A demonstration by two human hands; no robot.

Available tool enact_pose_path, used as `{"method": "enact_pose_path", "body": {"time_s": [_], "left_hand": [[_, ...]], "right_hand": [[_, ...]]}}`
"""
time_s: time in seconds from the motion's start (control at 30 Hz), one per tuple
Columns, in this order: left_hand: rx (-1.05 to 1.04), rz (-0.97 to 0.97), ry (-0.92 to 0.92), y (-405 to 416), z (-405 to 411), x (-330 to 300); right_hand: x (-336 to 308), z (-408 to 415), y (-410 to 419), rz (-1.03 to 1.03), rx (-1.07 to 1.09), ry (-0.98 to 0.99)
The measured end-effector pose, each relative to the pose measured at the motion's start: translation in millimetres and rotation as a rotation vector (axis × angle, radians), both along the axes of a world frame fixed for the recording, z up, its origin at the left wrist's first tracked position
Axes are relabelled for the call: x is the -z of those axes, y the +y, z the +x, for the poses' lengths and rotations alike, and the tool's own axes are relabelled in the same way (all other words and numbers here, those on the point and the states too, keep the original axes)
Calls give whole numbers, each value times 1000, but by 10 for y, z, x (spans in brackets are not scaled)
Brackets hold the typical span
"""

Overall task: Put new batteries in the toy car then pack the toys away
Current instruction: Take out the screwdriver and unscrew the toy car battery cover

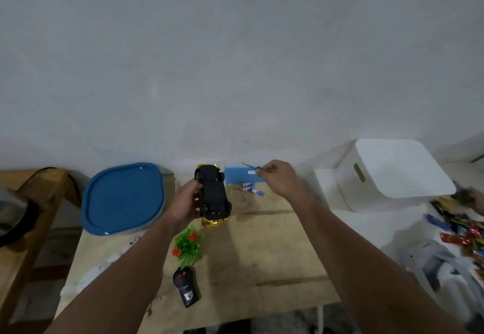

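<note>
Plain grey wall behind a pale wooden table (262,255), toy car held upside down above it.

Left hand (187,200) grips the toy car (213,195), its matte black underside and four wheels up, shiny gold body showing at both ends. Right hand (277,176) pinches a thin metal screwdriver (250,166) over a blue box (239,175). Small batteries (250,188) lie near the car; a rounded blue lid (123,198), plastic flowers (188,244), black remote (186,286) and white bin (392,168) surround them.

text: none readable | remote control (186,287): pale logo/mark on lower part, too blurred to read | batteries (249,187): printed wrap, too small to read | snack packets (463,231) at right: print not legible
</note>
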State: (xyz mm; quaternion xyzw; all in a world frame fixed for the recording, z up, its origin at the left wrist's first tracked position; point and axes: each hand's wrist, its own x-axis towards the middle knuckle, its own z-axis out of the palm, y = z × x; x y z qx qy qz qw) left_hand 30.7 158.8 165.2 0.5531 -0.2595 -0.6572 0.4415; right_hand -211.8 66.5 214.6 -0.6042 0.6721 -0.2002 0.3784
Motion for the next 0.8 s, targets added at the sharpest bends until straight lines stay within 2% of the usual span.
{"method": "enact_pose_path", "body": {"time_s": [0.13, 0.27, 0.37, 0.53, 0.6, 0.67, 0.73, 0.8], "left_hand": [[-11, 70, -4, -54, 10, 293], [-23, 118, -4, -152, -38, 564], [-27, 117, 8, -237, -112, 700], [-29, 102, 48, -272, -208, 703], [-7, 116, 59, -247, -228, 722], [-7, 113, 42, -288, -247, 724], [-31, 38, 34, -195, -152, 245], [-23, 57, 7, -238, -142, 266]], "right_hand": [[941, -241, 192, 116, -31, 200], [1773, -305, 293, 221, 11, 258], [2000, -220, 294, 179, -30, 377], [1951, -193, 304, 40, -141, 620], [1933, -219, 334, 74, -165, 617], [1859, -202, 229, 118, -117, 500], [1198, -122, 172, -6, -73, 345], [1005, -49, 7, -154, 1, 114]]}}
